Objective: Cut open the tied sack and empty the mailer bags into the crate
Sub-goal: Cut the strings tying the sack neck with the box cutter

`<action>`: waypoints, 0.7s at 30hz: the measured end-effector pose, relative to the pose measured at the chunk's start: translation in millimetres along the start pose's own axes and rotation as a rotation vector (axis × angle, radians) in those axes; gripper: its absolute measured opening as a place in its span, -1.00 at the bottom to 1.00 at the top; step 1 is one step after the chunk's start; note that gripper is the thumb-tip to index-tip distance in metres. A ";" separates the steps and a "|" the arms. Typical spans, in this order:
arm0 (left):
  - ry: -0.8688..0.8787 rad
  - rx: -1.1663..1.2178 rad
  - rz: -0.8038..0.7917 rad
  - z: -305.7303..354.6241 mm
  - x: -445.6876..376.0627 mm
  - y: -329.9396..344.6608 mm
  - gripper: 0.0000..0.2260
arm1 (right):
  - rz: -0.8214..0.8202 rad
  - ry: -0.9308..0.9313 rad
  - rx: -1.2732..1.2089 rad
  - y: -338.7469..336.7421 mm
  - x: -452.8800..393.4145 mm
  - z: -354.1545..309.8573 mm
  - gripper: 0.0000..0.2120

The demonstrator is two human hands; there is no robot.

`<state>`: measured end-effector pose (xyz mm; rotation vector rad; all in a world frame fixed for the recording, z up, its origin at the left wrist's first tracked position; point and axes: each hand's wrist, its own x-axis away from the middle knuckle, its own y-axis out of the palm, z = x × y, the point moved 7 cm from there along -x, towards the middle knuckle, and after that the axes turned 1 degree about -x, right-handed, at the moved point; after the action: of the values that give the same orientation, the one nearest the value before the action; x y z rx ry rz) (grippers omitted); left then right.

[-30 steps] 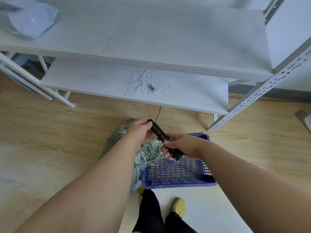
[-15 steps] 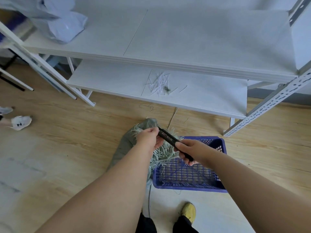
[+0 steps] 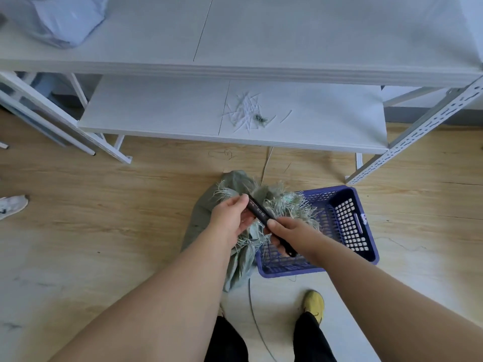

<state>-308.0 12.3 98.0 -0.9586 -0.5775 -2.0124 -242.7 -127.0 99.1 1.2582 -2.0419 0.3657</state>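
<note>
My only view comes from the head camera, looking steeply down and forward from standing height over the purple crate (image 3: 350, 226) on the floor, with the white shelving unit (image 3: 261, 74) beyond it, wide-angle.

We see the view swing left and down a bit vs. 1 s ago — more of the crate (image 3: 350, 226) shows now, incl. its right wall, and a white shoe (image 3: 11, 206) sits at the floor's left edge. The left hand (image 3: 230, 218) has slid off the cutter's (image 3: 261, 212) far tip to grip nearer its middle. The right hand (image 3: 290, 236) keeps the near end. The sack's (image 3: 235, 184) frayed mouth looks spread wider — toward the crate's rim.
</note>
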 end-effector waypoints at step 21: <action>0.045 -0.015 0.018 -47.8 -6.4 -53.4 -0.95 | 0.034 -0.035 -0.058 53.9 -15.3 42.1 -0.82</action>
<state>-369.7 13.1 61.0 -0.9215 -0.5282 -2.0193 -302.4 -114.2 64.8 1.2045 -2.0910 0.3002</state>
